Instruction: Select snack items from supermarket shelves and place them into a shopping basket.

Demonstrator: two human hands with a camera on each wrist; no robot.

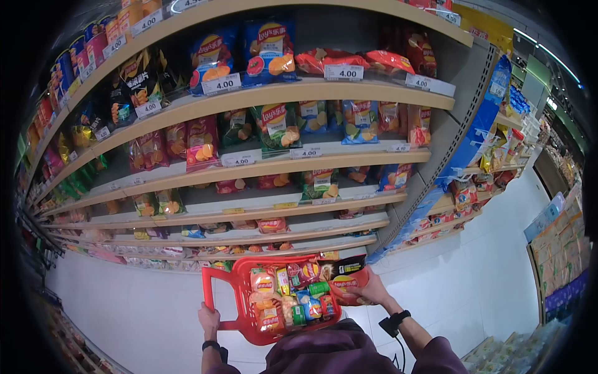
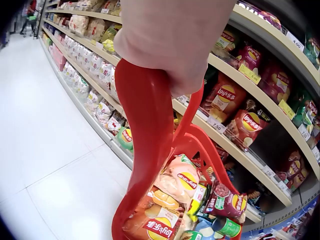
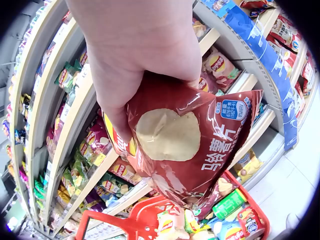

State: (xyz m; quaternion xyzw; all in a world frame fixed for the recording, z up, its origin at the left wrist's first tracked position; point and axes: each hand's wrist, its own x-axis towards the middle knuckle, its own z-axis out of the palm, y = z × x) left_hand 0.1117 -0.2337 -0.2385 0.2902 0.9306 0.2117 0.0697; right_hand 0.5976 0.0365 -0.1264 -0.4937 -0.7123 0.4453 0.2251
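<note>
My left hand [image 1: 209, 320] grips the red handle [image 1: 208, 290] of a shopping basket [image 1: 243, 315]. Seen from the left wrist, the handle [image 2: 145, 110] comes out below the palm, with the fingers mostly hidden. Several snack packs fill the basket, among them an orange chip bag [image 1: 270, 316], a pink one [image 1: 262, 280] and a green can [image 1: 319, 288]. Over the basket's right side, my right hand [image 1: 374, 290] holds a red bag of potato chips [image 1: 344, 285]. The right wrist view shows thumb and fingers pinching this chip bag [image 3: 172, 150] by its upper end.
Curved-looking shelves [image 1: 268, 159] of chip bags and price tags rise in front of me. Blue-wrapped shelving [image 1: 461, 168] stands to the right of them. White floor [image 1: 461, 280] stretches to both sides. A stacked display [image 1: 564, 262] borders the right side.
</note>
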